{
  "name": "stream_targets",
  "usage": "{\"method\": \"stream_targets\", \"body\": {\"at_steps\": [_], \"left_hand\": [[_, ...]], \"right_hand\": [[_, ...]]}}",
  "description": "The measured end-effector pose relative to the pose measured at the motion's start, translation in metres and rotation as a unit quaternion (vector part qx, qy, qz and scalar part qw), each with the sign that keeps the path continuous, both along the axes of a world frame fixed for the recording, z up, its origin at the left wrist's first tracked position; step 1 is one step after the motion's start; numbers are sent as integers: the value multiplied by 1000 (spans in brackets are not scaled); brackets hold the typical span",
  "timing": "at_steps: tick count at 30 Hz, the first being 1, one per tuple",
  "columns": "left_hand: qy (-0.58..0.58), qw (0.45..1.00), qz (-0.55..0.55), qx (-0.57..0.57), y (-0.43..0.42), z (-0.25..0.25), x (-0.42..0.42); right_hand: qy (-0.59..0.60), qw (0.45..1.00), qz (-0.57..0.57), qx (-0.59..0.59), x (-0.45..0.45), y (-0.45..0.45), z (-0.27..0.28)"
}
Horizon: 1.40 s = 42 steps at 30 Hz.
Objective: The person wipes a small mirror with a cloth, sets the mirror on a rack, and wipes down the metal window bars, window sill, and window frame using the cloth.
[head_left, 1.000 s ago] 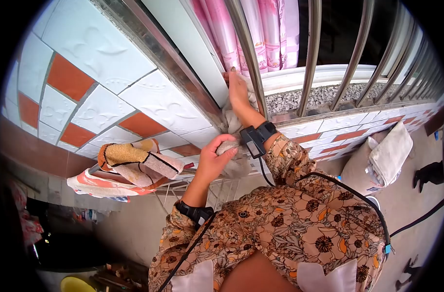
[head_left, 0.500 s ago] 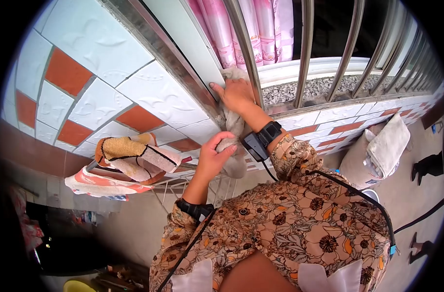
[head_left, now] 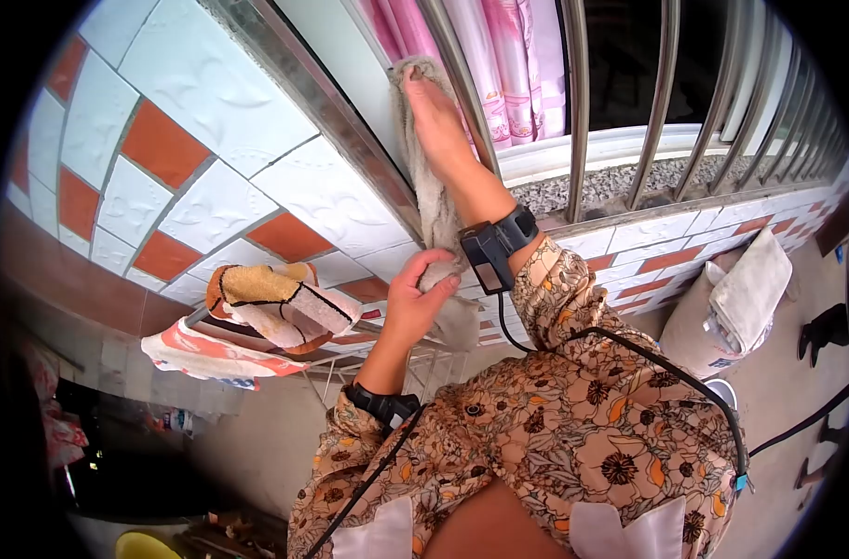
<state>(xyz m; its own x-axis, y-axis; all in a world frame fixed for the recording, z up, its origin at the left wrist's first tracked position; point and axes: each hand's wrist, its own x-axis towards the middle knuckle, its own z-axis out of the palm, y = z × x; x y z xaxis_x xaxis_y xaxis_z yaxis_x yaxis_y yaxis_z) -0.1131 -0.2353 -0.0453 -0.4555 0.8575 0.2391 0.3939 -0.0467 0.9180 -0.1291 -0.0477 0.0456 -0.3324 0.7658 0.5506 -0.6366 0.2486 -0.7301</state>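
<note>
A long grey cloth [head_left: 434, 203] runs from the window frame [head_left: 368, 102] down to my left hand. Its lower end hangs loose below that hand. My left hand [head_left: 419, 296] is closed around a bunched part of the cloth. My right hand [head_left: 435, 126] reaches between the metal bars [head_left: 469, 88], its fingers pressing the upper end of the cloth against the side of the white frame; part of the fingers is hidden by the hand itself. Pink curtains [head_left: 513, 74] hang just behind the bars.
Patterned towels [head_left: 275, 303] hang on a rack at the left, beside the tiled wall [head_left: 196, 200]. A sack [head_left: 694, 321] with a folded cloth on top stands at the right. A yellow basin [head_left: 147, 546] is at the lower left. Someone's dark shoe shows at the right edge.
My right hand has moved up along the window frame, drawing the upper end of the cloth with it. My left hand keeps its hold on the lower part.
</note>
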Motion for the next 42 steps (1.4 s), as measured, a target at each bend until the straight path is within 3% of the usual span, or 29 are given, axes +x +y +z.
{"method": "stream_targets", "body": {"at_steps": [1, 4, 12, 14, 17, 18, 20, 22, 23, 24, 26, 30, 31, 34, 37, 42], "left_hand": [[13, 999, 22, 25, 2, 4, -1], [-25, 998, 27, 54, 1, 3, -10], [-21, 999, 7, -27, -10, -11, -6], [6, 1000, -4, -23, -11, -10, -2], [32, 999, -20, -33, -16, -17, -2], [33, 999, -21, -35, -21, -17, 1], [34, 998, -16, -44, -21, -14, 3], [14, 999, -16, -40, -21, -9, 2], [-10, 999, -14, -42, -24, -8, 3], [51, 999, -11, -10, -24, -7, 2], [26, 1000, -9, -12, -26, -5, 2], [22, 1000, 10, -13, -34, -7, 3], [42, 999, 15, -10, -36, -8, 5], [17, 1000, 1, -26, -41, -18, 5], [44, 999, 2, 2, -42, -20, 4], [-7, 1000, 8, -23, -44, -19, 2]], "right_hand": [[3, 1000, 0, 2, -2, -1, 13], [22, 976, -147, 161, -29, -8, 22], [-132, 980, -24, 148, -15, -13, -104], [-310, 944, -29, 112, -2, -16, -131], [-394, 915, -4, 88, 11, -13, -129], [-431, 896, -52, 99, 12, -18, -122], [-176, 957, -169, 157, -1, -25, -98], [-51, 954, -205, 213, -7, -16, -44], [-28, 964, -194, 182, -14, -6, -27], [-45, 952, -219, 207, -18, -2, -22], [-66, 939, -240, 235, -18, -1, -32], [-243, 934, -162, 206, -4, -5, -131], [-246, 933, -162, 207, 2, -10, -134], [-381, 852, -251, 255, 17, -24, -131], [-343, 836, -362, 230, 20, -26, -137], [-508, 789, -242, 247, 16, -5, -136]]}}
